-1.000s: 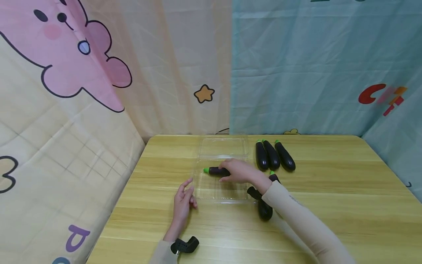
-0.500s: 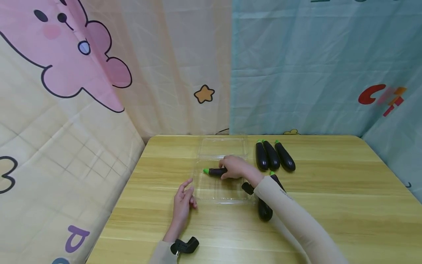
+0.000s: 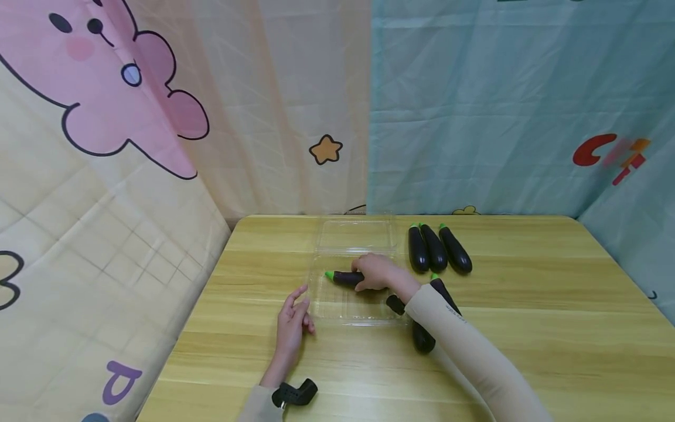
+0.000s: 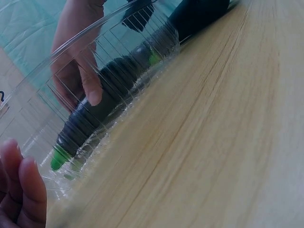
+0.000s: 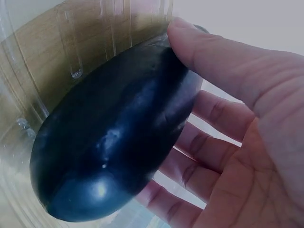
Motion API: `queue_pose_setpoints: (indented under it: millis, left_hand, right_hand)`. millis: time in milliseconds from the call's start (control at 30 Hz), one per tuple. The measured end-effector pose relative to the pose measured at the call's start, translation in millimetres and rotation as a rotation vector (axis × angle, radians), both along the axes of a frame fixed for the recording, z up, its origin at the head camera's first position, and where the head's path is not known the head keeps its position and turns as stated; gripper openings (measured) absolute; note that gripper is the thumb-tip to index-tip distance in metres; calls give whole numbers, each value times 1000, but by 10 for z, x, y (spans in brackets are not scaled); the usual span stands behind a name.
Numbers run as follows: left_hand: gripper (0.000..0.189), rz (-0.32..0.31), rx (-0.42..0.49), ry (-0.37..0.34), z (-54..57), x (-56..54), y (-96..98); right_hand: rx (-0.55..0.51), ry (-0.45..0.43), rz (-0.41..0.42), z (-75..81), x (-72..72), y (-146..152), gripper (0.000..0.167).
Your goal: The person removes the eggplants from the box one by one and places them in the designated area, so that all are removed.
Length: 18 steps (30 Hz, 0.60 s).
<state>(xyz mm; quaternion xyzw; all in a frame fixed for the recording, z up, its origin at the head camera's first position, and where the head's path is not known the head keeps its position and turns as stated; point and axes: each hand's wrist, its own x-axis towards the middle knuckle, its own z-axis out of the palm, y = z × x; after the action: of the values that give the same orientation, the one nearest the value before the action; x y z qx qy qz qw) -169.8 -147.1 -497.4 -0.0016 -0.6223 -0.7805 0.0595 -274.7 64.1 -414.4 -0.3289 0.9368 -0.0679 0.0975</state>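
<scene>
My right hand point(image 3: 377, 272) grips a dark eggplant point(image 3: 347, 278) with a green stem end, thumb on one side and fingers on the other. The eggplant lies crosswise inside a clear plastic clamshell box point(image 3: 329, 308), its stem pointing left. In the right wrist view its rounded, glossy end point(image 5: 104, 166) shows close to the ribbed plastic wall. My left hand point(image 3: 292, 322) rests at the box's left edge, fingers loosely bent, holding nothing. Through the clear wall in the left wrist view, the thumb of my right hand presses along the eggplant point(image 4: 80, 126).
The box's lid point(image 3: 358, 234) lies open at the back. Three eggplants point(image 3: 433, 248) lie side by side to its right. Nearer, another eggplant point(image 3: 443, 290) and the rounded end of a further eggplant point(image 3: 423, 339) show beside my right sleeve. Curtains hang behind the wooden table point(image 3: 527, 328).
My right hand and the eggplant have shifted slightly toward me within the box. The left hand stays where it was.
</scene>
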Motion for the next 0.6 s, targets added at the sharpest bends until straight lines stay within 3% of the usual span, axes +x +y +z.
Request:
queue_pose_setpoints:
  millis: [600]
  left_hand:
    - [41,-15,7,-23,24,7,-10]
  right_hand:
    - [-35,-35,-44,-6,26,-17,37]
